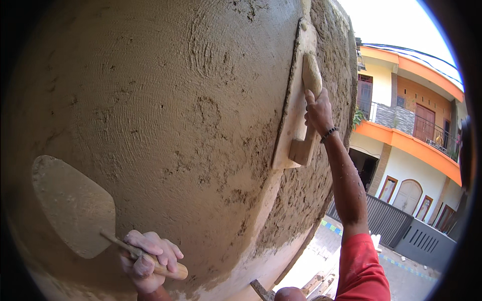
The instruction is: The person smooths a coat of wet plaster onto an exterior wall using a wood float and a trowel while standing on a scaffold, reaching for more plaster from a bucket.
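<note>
My right hand (320,111) is closed round the wooden handle of a long plastering float (296,108). The float lies lengthwise, slightly tilted, against the wet mortar on the wall (165,100), over a smooth lighter strip near the wall's right side. At the lower left, my left hand (150,258) grips the wooden handle of a trowel (75,205). Its broad, mortar-coated blade points up and left in front of the wall. Left of the float the mortar is fairly smooth with scattered pits; on the right it is rough.
Beyond the wall's right edge stands an orange and cream two-storey house (411,130) with balconies. A dark metal gate (386,220) fronts it across a paved street (401,266). Wooden planks (321,283) lie at the bottom, and wires cross the sky.
</note>
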`<action>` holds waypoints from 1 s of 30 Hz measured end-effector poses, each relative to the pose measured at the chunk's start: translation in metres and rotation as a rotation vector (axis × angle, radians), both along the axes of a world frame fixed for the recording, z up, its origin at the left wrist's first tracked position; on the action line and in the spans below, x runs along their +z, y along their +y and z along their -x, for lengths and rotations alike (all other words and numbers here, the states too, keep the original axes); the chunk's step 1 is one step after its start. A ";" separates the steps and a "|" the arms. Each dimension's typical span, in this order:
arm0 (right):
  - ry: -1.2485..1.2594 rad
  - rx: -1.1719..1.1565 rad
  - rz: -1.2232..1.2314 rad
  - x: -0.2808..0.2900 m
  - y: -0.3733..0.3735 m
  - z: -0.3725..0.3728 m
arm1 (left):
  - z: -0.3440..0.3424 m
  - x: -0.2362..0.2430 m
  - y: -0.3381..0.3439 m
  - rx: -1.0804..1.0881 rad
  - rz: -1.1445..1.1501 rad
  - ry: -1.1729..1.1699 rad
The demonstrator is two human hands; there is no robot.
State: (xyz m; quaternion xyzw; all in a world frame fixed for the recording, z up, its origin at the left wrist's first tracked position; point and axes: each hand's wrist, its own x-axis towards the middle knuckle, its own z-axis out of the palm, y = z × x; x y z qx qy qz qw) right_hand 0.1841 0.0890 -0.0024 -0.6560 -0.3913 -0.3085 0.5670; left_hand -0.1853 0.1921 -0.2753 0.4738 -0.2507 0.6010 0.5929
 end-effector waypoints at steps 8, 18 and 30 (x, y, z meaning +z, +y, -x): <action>-0.075 -0.107 0.003 0.097 -0.010 -0.015 | 0.000 0.004 0.005 0.034 0.034 -0.051; -0.058 0.022 -0.045 0.125 -0.004 -0.017 | -0.001 -0.004 0.018 0.006 -0.054 -0.022; -0.055 -0.066 0.019 0.044 -0.009 -0.027 | 0.013 0.003 0.007 0.040 -0.009 -0.105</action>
